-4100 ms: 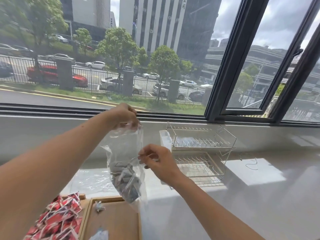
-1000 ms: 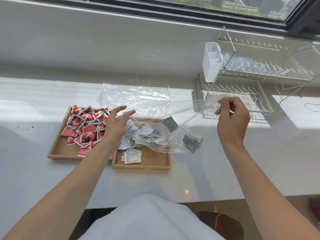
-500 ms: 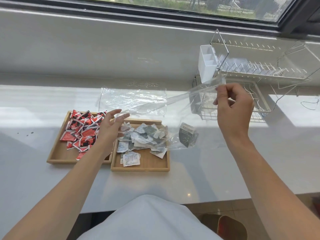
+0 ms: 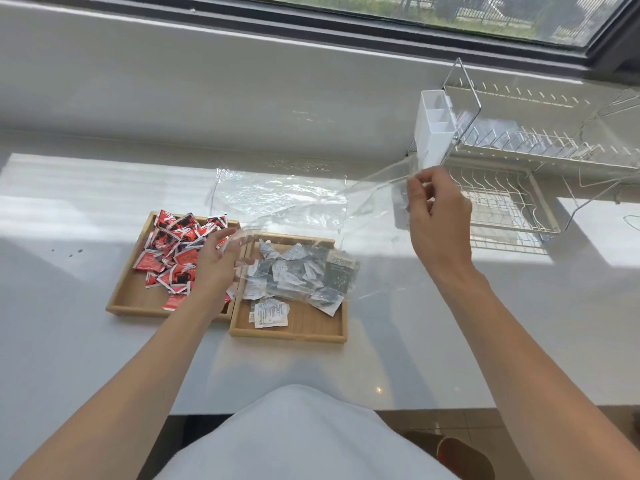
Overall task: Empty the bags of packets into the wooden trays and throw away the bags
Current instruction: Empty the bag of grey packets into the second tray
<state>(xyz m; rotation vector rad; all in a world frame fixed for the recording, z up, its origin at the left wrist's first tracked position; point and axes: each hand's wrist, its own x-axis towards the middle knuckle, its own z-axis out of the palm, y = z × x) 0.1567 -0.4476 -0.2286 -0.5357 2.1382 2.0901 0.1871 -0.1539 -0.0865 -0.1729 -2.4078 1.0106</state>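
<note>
On the left of the desk, a wooden tray heaped with red packets, finished with by the look of it. Next along, the left hand, fingers straight and spread at the mouth of the clear bag, touching the film rather than clamping it. Just right of that, the second wooden tray, half covered with grey and white packets under slack film. One larger dark packet, seemingly inside the bag, over that tray's right rim. Behind both trays, flat on the desk, a spare bag, empty. Further right and raised, the right hand, fingers pinching the clear bag's closed end, with the film sloping down to the tray. At far right, a wire dish rack with a white cutlery holder, apart from all this.

By judgement: thin, limp, nearly weightless film, slippery, prone to cling to packets, no stiffness to push with. Best taken at the bottom seam or corners in a firm pinch, lifted high and shaken, mouth kept over the tray. Packets light and flat, liable to slide past the low rim.
</note>
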